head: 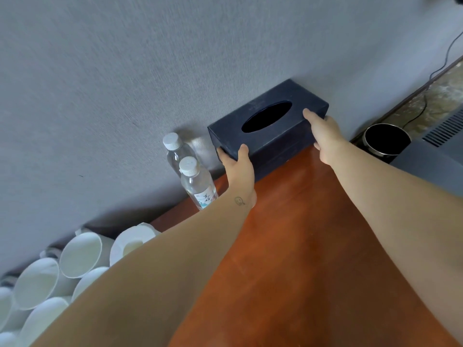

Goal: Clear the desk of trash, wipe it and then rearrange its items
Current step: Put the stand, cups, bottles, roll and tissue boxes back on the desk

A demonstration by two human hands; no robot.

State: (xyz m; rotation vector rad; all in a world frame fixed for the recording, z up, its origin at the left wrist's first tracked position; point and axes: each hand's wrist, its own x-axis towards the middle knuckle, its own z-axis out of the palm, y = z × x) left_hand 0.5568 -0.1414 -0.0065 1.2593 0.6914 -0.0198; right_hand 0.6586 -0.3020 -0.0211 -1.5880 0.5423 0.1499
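View from above, along an orange-brown wooden desk [288,234] toward a grey wall [175,58].

Lower left corner: a cluster of white paper cups [80,254], mouths toward the camera, with what looks like a white paper roll [132,241] just beside them. Next, two clear plastic water bottles with white caps, upright near the wall, the far bottle [175,151] just behind the near bottle [198,184], which bears a label.

Then the left hand [238,166], wrapped round the near left corner of a dark navy tissue box [283,136]: thumb on top, fingers curled round the end face. Box at the desk's far right corner, long back side close against the wall, oval slot on top dark, no tissue showing. Hard to tell whether resting on the wood or lifted just clear.

Right hand [325,136] clasping the opposite end, thumb along the top edge, fingers mostly hidden down the far side. Beyond the desk on the right, a black bin with a metal rim [385,139] on the floor and a dark cable [446,56] trailing up the wall.

Likely handling: rigid-walled and light, probably near empty, so no strain — but smooth-faced, so apt to slip under a loose pinch. Best taken as here, one hand on each short end, pressing inward, kept level — not lifted by the slot, with the top possibly loose.
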